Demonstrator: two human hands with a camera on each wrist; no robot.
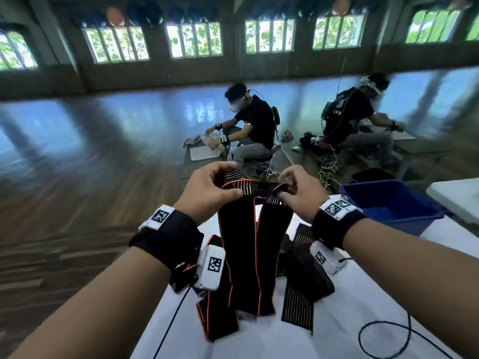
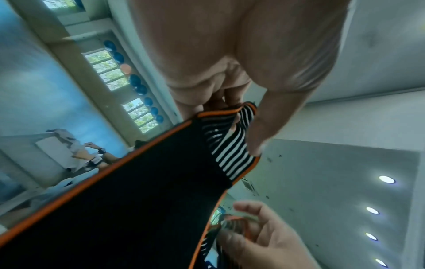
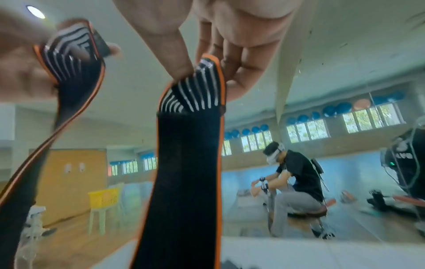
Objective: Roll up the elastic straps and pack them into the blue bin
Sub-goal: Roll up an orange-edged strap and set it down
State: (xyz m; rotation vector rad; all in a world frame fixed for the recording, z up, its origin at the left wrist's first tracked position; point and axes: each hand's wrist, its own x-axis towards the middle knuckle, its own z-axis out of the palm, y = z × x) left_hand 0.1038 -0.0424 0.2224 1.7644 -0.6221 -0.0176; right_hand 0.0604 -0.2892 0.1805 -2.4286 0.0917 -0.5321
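Both hands are raised above the white table (image 1: 344,320). My left hand (image 1: 232,180) pinches the white-striped end of a black elastic strap (image 1: 237,244) with orange edges, seen close in the left wrist view as the strap (image 2: 149,191) under the thumb and fingers (image 2: 255,142). My right hand (image 1: 283,185) pinches a second striped end (image 3: 197,91). Two black lengths hang side by side down to the table; whether they are one strap I cannot tell. The blue bin (image 1: 394,203) stands on the table to the right, with nothing visible inside.
More straps lie in a loose heap on the table, one at the right (image 1: 303,270) and one at the front left (image 1: 215,320). A black cable (image 1: 383,332) loops near the front right. Another person (image 1: 254,125) sits on a stool beyond the table.
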